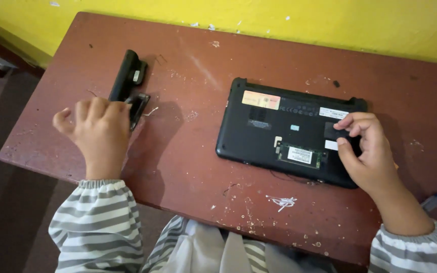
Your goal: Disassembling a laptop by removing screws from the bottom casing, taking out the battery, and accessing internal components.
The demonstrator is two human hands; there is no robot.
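Observation:
A small black laptop (259, 126) lies upside down on a dark red table (188, 151), with its memory bay open and a green memory module (299, 154) showing. My right hand (367, 151) rests on the laptop's right part, fingertips on a small black cover piece (334, 132) by the open bay. My left hand (99, 129) is over the table's left side, fingers closed around the near end of a small black panel (138, 107). A long black battery pack (126, 75) lies just beyond that hand.
A yellow wall (279, 20) runs behind the table. A screwdriver with a blue handle (436, 199) lies at the table's right edge. Paint flecks and scratches mark the tabletop. Striped grey and white sleeves cover both my forearms.

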